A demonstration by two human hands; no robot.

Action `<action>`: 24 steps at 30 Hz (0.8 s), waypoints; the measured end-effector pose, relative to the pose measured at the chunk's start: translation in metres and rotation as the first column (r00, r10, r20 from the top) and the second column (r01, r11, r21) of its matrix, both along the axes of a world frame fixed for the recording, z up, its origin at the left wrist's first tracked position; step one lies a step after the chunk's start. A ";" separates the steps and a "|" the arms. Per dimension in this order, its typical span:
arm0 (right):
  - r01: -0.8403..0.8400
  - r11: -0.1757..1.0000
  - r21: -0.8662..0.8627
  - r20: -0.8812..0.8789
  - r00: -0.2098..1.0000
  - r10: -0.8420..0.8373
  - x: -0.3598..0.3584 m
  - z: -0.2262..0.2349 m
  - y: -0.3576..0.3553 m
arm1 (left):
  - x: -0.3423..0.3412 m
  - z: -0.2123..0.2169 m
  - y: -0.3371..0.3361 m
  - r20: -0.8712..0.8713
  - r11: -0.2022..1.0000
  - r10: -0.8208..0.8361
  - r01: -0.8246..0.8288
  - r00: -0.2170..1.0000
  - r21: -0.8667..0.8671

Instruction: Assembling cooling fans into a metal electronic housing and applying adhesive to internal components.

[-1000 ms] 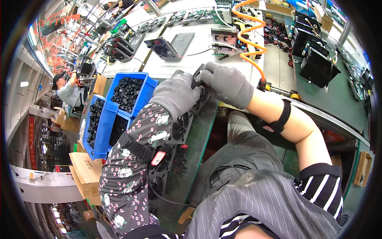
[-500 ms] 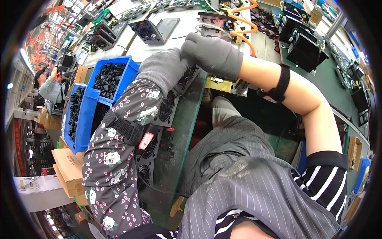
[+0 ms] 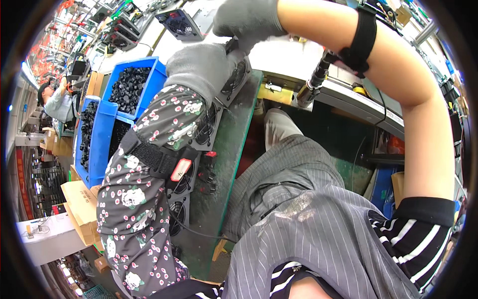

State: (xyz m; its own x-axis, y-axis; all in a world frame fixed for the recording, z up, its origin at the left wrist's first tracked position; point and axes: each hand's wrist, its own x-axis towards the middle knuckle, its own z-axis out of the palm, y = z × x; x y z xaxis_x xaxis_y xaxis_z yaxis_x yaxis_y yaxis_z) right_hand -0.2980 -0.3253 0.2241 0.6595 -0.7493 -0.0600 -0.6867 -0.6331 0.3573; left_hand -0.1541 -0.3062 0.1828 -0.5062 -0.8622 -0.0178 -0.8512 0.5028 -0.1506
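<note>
Both my hands wear grey knit gloves. My left hand (image 3: 196, 67) is closed beside the farthest of a row of grey panels with black fans, its fingers pointing away from me. Just beyond it, my right hand (image 3: 249, 22) is closed, fingers curled downward. A small dark piece (image 3: 231, 46) shows between the two hands, too covered to name. The far fan panel (image 3: 238, 79) lies partly under my left hand. Another fan panel (image 3: 205, 130) sits nearer, partly behind my patterned sleeve, and a third fan panel (image 3: 178, 214) is closer still.
Blue bins (image 3: 160, 74) of small black parts (image 3: 129, 89) stand left of my left arm. A powered screwdriver (image 3: 316, 77) hangs right of my hands. Another fan unit (image 3: 180, 25) rests on the white bench. Red-and-black connectors (image 3: 206, 174) lie on the green tabletop (image 3: 229, 144). Cardboard boxes (image 3: 79, 204) are lower left.
My right hand and forearm have moved up and away. A small dark piece now shows between my hands. My left hand has shifted slightly left, and the screwdriver has come into sight.
</note>
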 end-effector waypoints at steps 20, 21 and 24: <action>-0.459 0.868 0.189 0.648 0.722 0.241 0.080 -0.112 0.125 | 0.123 0.064 0.051 -0.324 0.993 0.109 -0.086 0.940 0.084; -0.491 0.855 0.166 0.621 0.725 0.296 0.096 -0.124 0.128 | 0.128 0.066 0.059 -0.316 0.992 0.122 -0.103 0.941 0.077; -0.493 0.859 0.141 0.586 0.740 0.329 0.113 -0.162 0.130 | 0.135 0.052 0.063 -0.382 0.989 0.081 -0.026 0.920 0.148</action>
